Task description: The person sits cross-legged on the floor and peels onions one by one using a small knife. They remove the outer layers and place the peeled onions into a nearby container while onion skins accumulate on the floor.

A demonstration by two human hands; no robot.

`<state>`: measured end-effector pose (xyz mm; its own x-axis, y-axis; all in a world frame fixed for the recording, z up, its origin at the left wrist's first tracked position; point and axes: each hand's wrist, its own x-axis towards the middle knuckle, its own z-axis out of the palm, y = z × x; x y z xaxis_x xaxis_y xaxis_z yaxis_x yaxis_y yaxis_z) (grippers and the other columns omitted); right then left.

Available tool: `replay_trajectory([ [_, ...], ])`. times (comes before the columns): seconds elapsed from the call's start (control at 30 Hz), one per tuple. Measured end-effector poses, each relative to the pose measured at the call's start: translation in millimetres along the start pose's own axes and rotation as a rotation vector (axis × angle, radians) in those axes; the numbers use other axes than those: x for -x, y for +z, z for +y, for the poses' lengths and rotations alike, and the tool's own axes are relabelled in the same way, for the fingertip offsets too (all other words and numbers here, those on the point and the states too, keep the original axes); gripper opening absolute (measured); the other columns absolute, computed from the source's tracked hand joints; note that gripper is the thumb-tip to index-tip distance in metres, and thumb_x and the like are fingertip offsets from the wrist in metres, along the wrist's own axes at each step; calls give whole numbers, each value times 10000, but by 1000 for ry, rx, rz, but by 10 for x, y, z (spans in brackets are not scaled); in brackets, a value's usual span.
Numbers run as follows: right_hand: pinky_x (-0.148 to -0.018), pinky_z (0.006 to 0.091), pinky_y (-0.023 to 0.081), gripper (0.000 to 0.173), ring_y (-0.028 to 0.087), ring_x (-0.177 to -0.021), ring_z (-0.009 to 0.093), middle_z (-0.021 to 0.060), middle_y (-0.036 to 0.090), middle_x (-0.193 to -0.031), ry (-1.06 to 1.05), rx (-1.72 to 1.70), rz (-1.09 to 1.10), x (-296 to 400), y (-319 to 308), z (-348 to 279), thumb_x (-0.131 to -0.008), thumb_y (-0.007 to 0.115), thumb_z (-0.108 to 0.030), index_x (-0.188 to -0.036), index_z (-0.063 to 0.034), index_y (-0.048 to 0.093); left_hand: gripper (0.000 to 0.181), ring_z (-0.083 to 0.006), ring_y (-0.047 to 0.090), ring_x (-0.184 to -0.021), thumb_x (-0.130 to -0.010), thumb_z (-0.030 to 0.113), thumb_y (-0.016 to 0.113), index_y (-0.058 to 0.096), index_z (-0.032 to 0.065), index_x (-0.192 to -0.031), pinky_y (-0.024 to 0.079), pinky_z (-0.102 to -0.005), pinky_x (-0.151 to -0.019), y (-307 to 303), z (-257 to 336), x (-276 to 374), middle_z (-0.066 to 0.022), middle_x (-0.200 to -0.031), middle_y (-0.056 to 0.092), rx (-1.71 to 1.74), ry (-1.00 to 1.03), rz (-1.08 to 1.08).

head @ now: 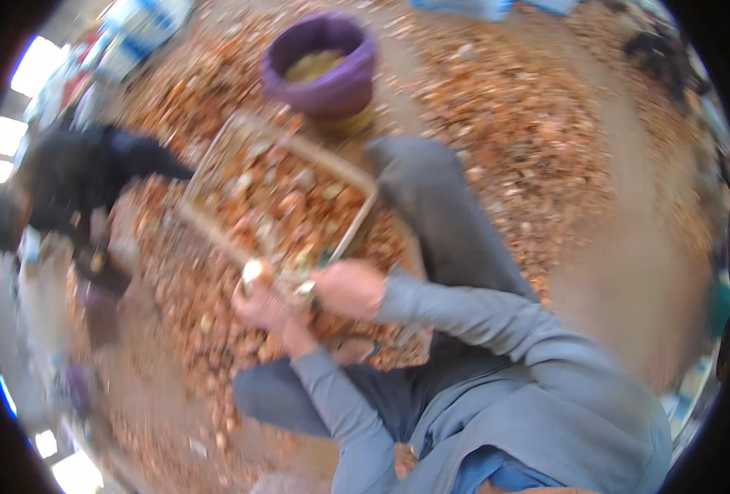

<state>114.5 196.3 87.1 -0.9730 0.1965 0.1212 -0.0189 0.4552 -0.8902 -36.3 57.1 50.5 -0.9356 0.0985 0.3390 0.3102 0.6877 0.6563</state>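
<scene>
My left hand (265,307) is closed around a round, shiny, brownish thing (256,272) that looks like an onion, at the near corner of a pale-rimmed rectangular crate (284,137). Close on its right, my right hand (349,288) is curled with the sleeve at its wrist; blur hides its fingers and whether it holds something. A small pale, shiny thing (305,288) shows between the two hands. The crate holds orange-brown and whitish pieces (294,204) that look like onions and skins. A small dark green thing (324,255) lies near its near edge.
A bucket with a purple lining (321,102) stands beyond the crate, yellowish matter inside. Heaps of orange-brown skins (513,142) cover much of the floor. A person in dark clothes (71,179) bends at the left. My bent legs (457,216) flank the work area. White-and-blue sacks (139,31) lie at top left.
</scene>
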Motion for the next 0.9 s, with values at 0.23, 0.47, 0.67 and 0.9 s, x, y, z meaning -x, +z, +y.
replay_trajectory([
  [0.23,-623,521,556,154,689,-731,449,270,662,-759,-25,107,71,-52,-445,-168,-856,583,-93,-950,24,617,496,-402,649,-942,-902,350,725,687,-78,-1150,536,-491,-833,418,-309,-258,-283,-1115,649,-135,-60,220],
  [0.47,-587,508,546,132,700,-722,447,265,645,-703,-22,215,117,-189,-37,-10,-855,587,-65,-877,60,554,472,-393,653,-938,-883,318,725,692,-76,-1140,541,-481,-829,251,378,-47,-278,-1104,659,283,-73,-92],
  [0.67,-624,513,550,156,694,-734,447,269,652,-728,139,204,144,-322,170,115,-855,609,-84,-910,61,592,453,-386,657,-933,-867,291,724,697,-75,-1132,545,-471,-825,224,460,1,-274,-1094,667,352,-81,-167],
  [0.9,-777,513,537,191,657,-877,459,285,660,-885,133,-38,143,-467,216,349,-868,610,-116,-906,63,664,432,-377,661,-929,-848,259,723,702,-73,-1123,550,-461,-821,160,525,7,-269,-1082,676,376,-75,-208],
])
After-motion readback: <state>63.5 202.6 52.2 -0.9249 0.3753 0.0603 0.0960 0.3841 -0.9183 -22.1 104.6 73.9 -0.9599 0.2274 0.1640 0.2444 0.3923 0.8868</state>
